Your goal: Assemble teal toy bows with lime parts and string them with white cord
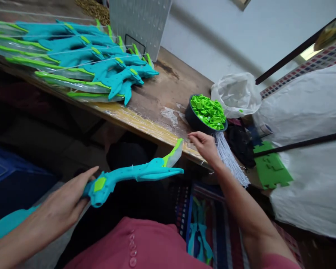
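Turquoise toy bow lies gripped near its middle in the left hand, over the lap beside the table; its long axis runs across the view, the visible green-edged tip pointing right and slightly up, towards the table edge. The right hand, thumb and forefinger drawn together, is near the dark bowl; whether it holds anything, I cannot tell. Small green pieces heap the bowl, just beside a white plastic bag. Below, a blue-rimmed crate contains turquoise parts.
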Tool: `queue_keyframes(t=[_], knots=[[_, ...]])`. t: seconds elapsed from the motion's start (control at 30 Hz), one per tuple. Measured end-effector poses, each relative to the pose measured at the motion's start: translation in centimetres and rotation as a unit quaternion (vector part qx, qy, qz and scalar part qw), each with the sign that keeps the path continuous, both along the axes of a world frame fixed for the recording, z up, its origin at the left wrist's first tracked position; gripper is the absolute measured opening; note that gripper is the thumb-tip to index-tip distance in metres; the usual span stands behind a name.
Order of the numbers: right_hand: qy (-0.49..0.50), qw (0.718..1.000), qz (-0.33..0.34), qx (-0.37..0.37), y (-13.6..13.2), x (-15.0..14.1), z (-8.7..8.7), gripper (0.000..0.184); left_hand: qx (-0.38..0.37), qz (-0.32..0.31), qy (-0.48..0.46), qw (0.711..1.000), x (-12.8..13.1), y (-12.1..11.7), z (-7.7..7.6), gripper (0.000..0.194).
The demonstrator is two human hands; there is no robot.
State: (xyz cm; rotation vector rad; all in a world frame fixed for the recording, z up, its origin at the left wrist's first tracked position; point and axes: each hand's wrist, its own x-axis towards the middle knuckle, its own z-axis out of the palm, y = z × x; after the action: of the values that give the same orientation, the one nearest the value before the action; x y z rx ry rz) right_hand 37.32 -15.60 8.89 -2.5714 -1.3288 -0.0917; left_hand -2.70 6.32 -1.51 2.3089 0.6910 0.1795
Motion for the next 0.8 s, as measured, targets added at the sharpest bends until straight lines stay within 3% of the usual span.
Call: queue_keyframes(t=[0.1,0.23,0.3,0.43,0.53,0.63,0.7,0.77,0.8], knots=[[-0.051,0.996,-0.063,-0.033,-0.9,5.7,-2.6,0.029,0.0,0.024,0.016,1.0,0.7,0.1,0.7,0.061],[-0.069,0.992,-0.083,-0.071,-1.6,8.8,-4.7,0.024,-0.048,0.002,0.082,0.996,1.7,-0.3,2.3,0.012],[-0.068,0.992,-0.077,-0.077,-1.7,9.6,-5.1,0.027,-0.113,0.008,0.096,0.989,1.9,-0.5,2.7,0.014],[-0.083,0.994,-0.062,-0.036,-1.0,9.4,-5.0,0.037,-0.263,0.046,0.068,0.961,1.5,-0.7,2.4,0.035],[-0.089,0.995,0.0,0.055,0.0,5.2,-4.9,0.031,-0.444,0.05,0.007,0.895,1.3,-0.8,2.1,0.042],[-0.031,0.979,0.168,0.111,1.1,-3.6,-5.4,0.018,-0.584,0.006,-0.063,0.809,1.9,-0.9,1.8,0.049],[0.037,0.922,0.362,0.134,2.0,-10.8,-6.2,0.024,-0.653,-0.039,-0.109,0.749,2.6,-0.9,1.4,0.053],[0.166,0.827,0.52,0.13,3.1,-17.5,-7.1,0.033,-0.703,-0.052,-0.145,0.694,3.3,-1.1,0.9,0.055],[0.218,0.786,0.565,0.123,3.7,-20.1,-7.5,0.032,-0.72,-0.048,-0.154,0.676,3.6,-1.2,0.5,0.056]])
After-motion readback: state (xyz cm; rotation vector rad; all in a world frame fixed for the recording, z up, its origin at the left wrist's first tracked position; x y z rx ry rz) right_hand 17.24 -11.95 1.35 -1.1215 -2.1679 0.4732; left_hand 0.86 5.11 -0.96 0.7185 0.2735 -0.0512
